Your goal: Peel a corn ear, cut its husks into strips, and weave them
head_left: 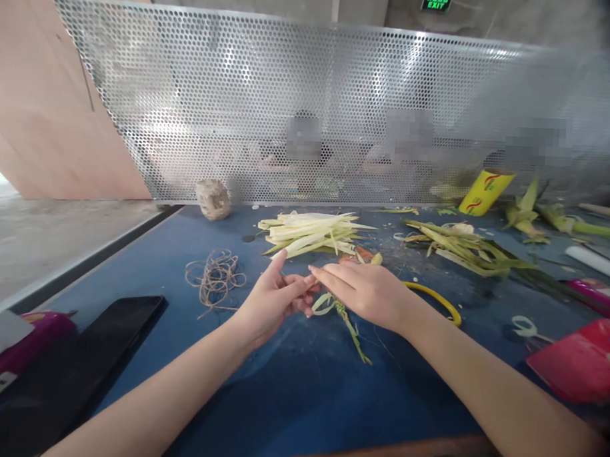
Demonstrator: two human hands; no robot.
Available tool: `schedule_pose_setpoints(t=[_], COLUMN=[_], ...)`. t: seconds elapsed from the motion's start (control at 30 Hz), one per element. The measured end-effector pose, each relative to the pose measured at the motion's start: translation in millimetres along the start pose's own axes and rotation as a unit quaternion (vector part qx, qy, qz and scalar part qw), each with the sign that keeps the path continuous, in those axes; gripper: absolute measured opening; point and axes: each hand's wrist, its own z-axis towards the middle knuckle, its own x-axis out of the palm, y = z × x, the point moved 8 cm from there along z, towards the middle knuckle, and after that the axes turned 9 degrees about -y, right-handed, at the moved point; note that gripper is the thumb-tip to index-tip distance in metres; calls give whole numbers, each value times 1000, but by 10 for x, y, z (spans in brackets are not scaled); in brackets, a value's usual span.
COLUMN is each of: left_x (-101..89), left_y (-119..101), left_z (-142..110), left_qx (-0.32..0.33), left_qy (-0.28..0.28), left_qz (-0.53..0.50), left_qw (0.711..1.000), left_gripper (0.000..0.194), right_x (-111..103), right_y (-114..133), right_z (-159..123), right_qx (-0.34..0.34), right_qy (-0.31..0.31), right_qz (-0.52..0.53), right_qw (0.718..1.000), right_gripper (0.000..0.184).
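My left hand [278, 295] has its fingers curled and its thumb raised. Its fingertips meet those of my right hand [370, 292], which bends over from the other side. Both pinch a green leaf strip, mostly hidden by the fingers. From under the hands hangs its plaited-looking tail [352, 333], with a pale loop beside it. Just beyond lies a pile of pale green leaf strips [309, 232]. Behind my right wrist a yellow ring-like band [440, 301] shows in part. Left of my left hand lies a tangle of brown twine [216, 279].
A black phone [126, 315] and a purple packet [28, 342] lie at left. More leaf strips [459, 247], a yellow roll [486, 193], scissors [526, 327] and a red packet [580, 361] are at right. A perforated metal screen [270, 80] closes the back, with people beyond it.
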Motion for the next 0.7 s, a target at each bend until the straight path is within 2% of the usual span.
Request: schedule_pose_setpoints(t=[0.1,0.2,0.37,0.7], left_x=[34,44,55,9], left_y=[68,102,107,165], left_z=[-33,-52,-55,-75], left_qx=[-57,-83,-88,-125], left_qy=[-5,-19,-12,-47], left_qz=[-8,-10,-19,-57], left_qw=[998,996,996,990], left_gripper=[82,83,84,82], right_x=[-56,-54,-25,-84], right_y=[13,2,-9,8], right_z=[17,22,0,20], right_qx=[-5,8,28,51], right_qy=[-38,-31,-7,-57], right_qz=[2,27,41,70], right_qw=[999,999,999,995], right_gripper=[23,24,28,26])
